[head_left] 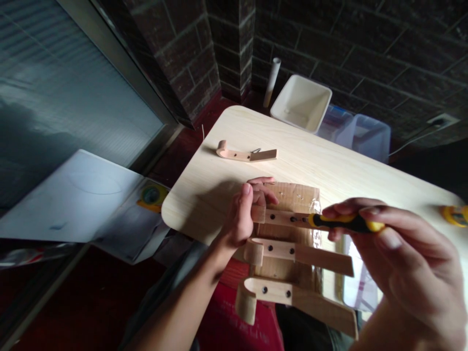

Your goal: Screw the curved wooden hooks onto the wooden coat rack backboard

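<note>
Left hand [241, 214] holds the board [292, 191] and its farthest wooden hook [281, 217] over the near edge of the bench [197, 195] while the right hand [409, 248] grips a screwdriver [340, 224], apparently set at that hook's right screw [293, 219], where straight alignment and firm pressure should prevent slipping.

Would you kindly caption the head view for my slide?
Right hand holds a screwdriver to a wooden hook, left hand alongside.

From afar I make out a yellow-and-black screwdriver [340, 223], tan hooks [323, 260] dotted dark, a pale, grained bench [365, 178] and a dark, brick-patterned wall [329, 36].
</note>
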Demonstrator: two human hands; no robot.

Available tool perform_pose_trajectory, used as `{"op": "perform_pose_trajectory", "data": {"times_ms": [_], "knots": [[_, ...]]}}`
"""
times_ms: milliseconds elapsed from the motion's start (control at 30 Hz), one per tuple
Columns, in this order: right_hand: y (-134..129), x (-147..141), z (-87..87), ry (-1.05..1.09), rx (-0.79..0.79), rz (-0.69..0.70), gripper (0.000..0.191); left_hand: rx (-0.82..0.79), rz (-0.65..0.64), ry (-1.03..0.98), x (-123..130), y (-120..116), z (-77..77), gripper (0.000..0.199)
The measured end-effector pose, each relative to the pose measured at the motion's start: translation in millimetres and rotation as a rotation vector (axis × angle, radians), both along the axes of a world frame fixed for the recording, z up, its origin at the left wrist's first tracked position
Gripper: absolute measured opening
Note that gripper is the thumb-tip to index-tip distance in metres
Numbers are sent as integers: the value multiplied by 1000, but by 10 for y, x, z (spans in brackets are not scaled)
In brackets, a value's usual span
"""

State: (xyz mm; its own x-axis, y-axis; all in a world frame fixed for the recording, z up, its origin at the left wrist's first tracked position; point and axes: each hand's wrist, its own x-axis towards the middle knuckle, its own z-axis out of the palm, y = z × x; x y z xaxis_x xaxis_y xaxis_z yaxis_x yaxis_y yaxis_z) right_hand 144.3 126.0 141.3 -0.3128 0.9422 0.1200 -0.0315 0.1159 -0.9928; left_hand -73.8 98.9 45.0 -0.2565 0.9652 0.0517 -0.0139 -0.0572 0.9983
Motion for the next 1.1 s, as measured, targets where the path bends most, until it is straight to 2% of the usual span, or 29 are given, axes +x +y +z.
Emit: {"op": "perform_pose_trajectory", "data": {"times_ms": [233, 367, 600, 900, 1100], "knots": [[-3, -63, 25, -4, 30, 31, 24, 48, -26, -51, -23, 2, 22, 69], [7, -80, 14, 20, 17, -17, 17, 52, -32, -36, -25, 10, 30, 69], [-5, -10, -4, 5, 15, -34, 20, 5, -19, -22, -19, 19, 31, 71], [16, -86, 26, 42, 40, -14, 25, 0, 3, -37, -1, 17, 38, 67], [20, -85, 58, 26, 7, -42, 8, 24, 16, -50, 7, 22, 45, 66]]}}
